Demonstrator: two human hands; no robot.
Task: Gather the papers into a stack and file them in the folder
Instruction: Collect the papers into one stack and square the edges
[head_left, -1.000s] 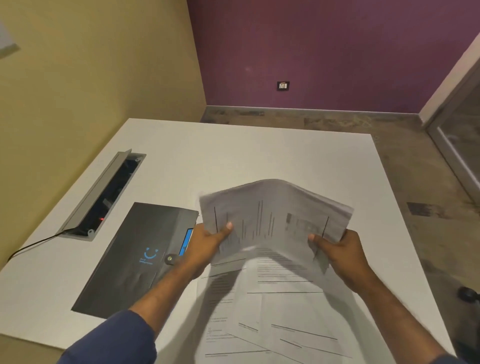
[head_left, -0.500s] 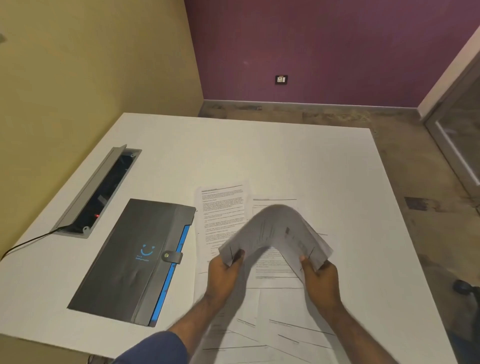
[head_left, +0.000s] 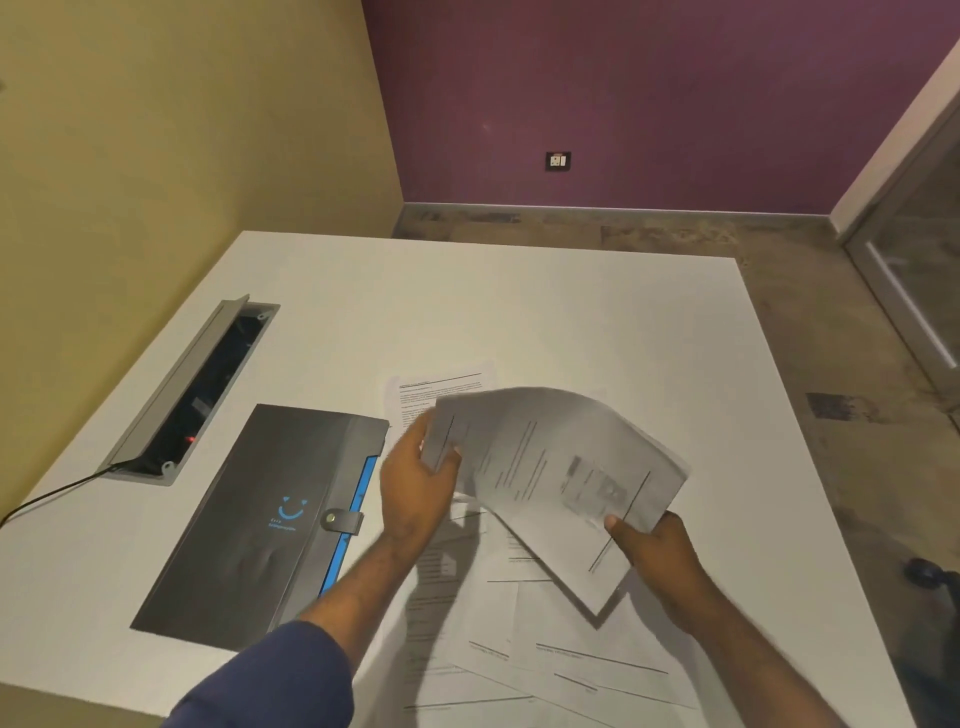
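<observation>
A bundle of printed papers (head_left: 550, 467) hangs above the table, bowed upward and tilted. My left hand (head_left: 415, 483) grips its left edge, thumb on top. At the bundle's lower right edge my right hand (head_left: 654, 545) pinches it. Beneath them several loose printed sheets (head_left: 545, 660) lie spread and overlapping on the white table (head_left: 519, 312); one more sheet (head_left: 415, 389) shows beyond my left hand. A dark grey folder (head_left: 260, 519) with a blue smiley mark, a snap tab and a blue inner edge lies closed to the left of the sheets.
An open grey cable hatch (head_left: 192, 395) is set into the table at the left, with a black cable (head_left: 47, 499) running off the edge. The yellow wall stands close on the left. Bare floor lies beyond the table's far and right edges.
The held bundle has flattened from a sharp arch and swung to the right, tilting down toward my right hand. My hands have moved further apart.
</observation>
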